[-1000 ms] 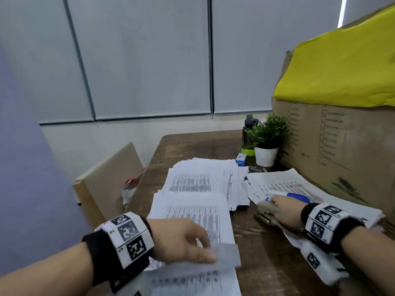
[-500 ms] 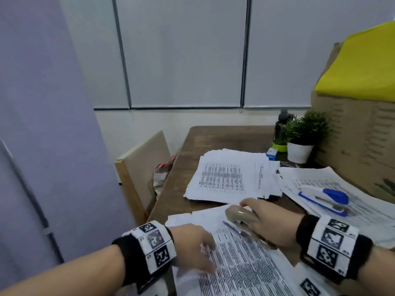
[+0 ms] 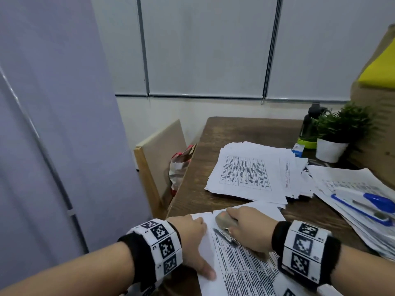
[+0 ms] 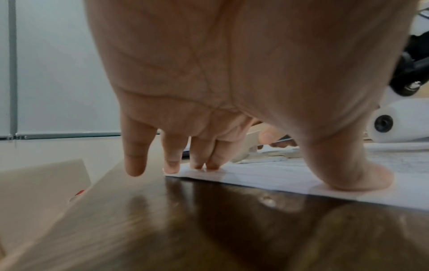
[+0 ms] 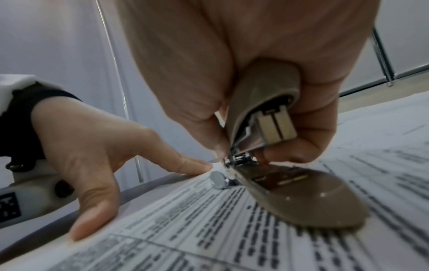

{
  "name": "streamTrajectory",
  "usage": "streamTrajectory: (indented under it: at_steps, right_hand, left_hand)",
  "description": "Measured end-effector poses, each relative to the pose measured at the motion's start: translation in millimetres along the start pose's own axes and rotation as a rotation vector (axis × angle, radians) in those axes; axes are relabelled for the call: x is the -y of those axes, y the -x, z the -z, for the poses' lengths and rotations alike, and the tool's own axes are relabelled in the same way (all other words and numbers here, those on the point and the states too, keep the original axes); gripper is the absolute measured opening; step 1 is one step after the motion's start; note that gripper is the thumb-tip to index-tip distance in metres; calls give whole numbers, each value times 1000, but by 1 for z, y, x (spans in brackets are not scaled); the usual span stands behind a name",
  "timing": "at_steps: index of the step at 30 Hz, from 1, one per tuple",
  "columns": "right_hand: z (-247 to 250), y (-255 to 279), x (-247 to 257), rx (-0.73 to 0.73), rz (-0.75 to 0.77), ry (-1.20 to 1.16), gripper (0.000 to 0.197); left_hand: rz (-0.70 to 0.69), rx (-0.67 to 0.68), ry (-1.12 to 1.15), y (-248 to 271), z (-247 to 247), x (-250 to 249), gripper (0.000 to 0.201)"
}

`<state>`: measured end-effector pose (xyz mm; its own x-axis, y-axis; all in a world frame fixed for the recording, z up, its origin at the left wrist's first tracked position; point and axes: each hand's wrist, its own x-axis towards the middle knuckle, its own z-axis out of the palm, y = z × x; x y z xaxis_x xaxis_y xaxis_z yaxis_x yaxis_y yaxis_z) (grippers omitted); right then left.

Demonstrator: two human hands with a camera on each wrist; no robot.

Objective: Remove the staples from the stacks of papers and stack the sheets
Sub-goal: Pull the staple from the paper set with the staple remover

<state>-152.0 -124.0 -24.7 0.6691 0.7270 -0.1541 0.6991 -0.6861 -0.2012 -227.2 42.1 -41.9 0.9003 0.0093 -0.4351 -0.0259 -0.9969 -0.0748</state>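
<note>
A stack of printed papers (image 3: 241, 268) lies at the near edge of the wooden table (image 3: 235, 131). My left hand (image 3: 192, 238) presses its fingertips (image 4: 171, 165) and thumb on the stack's left edge (image 4: 278, 176), fingers nearly straight. My right hand (image 3: 250, 227) grips a beige stapler (image 3: 224, 221) that rests on the stack's upper left part. In the right wrist view the stapler (image 5: 290, 192) stands opened, its metal tip by the left hand (image 5: 92, 146). No staple is visible.
A second paper stack (image 3: 248, 169) lies further back, a third (image 3: 350, 186) at right with a blue stapler (image 3: 376, 201) on it. Behind stand a potted plant (image 3: 339, 133), a dark bottle (image 3: 310, 122) and a cardboard box (image 3: 376, 116). A chair (image 3: 158, 154) holds a red bag (image 3: 181, 163).
My right hand carried the beige stapler from the right pile onto the near stack. My left hand laid down a sheet and shifted to the stack's left edge. The view swung left.
</note>
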Motion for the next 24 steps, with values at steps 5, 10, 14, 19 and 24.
streamTrajectory:
  at_steps: [5, 10, 14, 19, 24]
  right_hand:
    - [6, -2, 20, 9, 46, 46, 7]
    - [8, -20, 36, 32, -61, 64, 8]
    - [11, -33, 31, -79, -122, -42, 16]
    - [33, -13, -14, -185, -152, -334, 19]
    - [27, 6, -47, -16, -109, -115, 17]
  left_hand:
    - [-20, -15, -40, 4, 4, -3, 113]
    - [11, -9, 6, 6, 4, -3, 116]
    - [-4, -8, -19, 4, 1, -1, 118]
    - [21, -7, -23, 5, 16, -6, 92]
    - [-65, -51, -54, -5, 27, -8, 99]
